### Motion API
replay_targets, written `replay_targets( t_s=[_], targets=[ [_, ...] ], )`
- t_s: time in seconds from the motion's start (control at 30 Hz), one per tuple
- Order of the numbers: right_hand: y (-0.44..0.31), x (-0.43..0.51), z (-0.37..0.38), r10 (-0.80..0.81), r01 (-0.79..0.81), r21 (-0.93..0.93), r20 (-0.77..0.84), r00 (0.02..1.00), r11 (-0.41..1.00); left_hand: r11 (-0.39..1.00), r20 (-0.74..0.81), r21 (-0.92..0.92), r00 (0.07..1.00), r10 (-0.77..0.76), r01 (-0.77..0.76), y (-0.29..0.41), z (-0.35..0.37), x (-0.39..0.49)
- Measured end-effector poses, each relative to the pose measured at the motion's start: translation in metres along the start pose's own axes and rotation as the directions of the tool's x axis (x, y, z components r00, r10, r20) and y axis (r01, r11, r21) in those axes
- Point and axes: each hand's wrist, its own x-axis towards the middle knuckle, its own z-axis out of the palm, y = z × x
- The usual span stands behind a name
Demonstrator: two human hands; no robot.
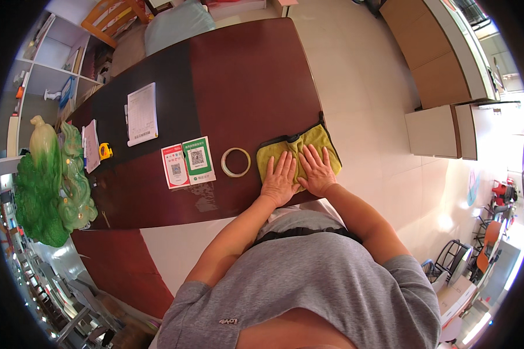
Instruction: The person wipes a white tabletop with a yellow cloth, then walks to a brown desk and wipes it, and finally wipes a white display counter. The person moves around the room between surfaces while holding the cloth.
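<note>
A yellow-green cloth with dark edging lies spread at the near right corner of a dark red and black desk, partly over its edge. Both of my palms rest flat on it: my left hand on its left part, my right hand on its right part, thumbs close together. Neither hand grips the cloth. Just left of the cloth lies a roll of tape. Beside the roll are a green card with a printed code and a red and white card.
Farther left are a notepad, a yellow tape measure, a small wrench and green cabbage-shaped and carved ornaments. Shelves stand at the left, a wooden chair behind the desk, and cabinets at the right.
</note>
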Motion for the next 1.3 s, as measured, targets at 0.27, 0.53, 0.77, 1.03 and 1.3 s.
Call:
replay_targets(
  t_s=[0.27,0.53,0.77,1.03,1.3],
  targets=[
    [0.019,0.017,0.008,-0.095,0.097,0.011,-0.093,0.991,0.995,0.993,-0.021,0.035,0.993,-0.113,0.113,0.008,-0.004,0.013],
    [0.059,0.034,-0.010,-0.352,0.352,-0.011,-0.041,0.935,0.936,0.871,-0.019,-0.052,0.871,-0.490,0.489,0.053,0.004,0.039],
    [0.093,0.048,-0.018,-0.550,0.550,0.010,0.053,0.834,0.835,0.764,-0.099,-0.017,0.759,-0.643,0.645,0.082,0.016,0.057],
    [0.102,0.053,-0.024,-0.596,0.598,-0.029,0.060,0.801,0.801,0.751,-0.091,-0.039,0.746,-0.660,0.660,0.091,0.005,0.061],
    [0.103,0.062,-0.002,-0.638,0.638,-0.036,0.008,0.770,0.770,0.755,-0.161,-0.066,0.739,-0.654,0.653,0.087,0.012,0.058]
  ],
)
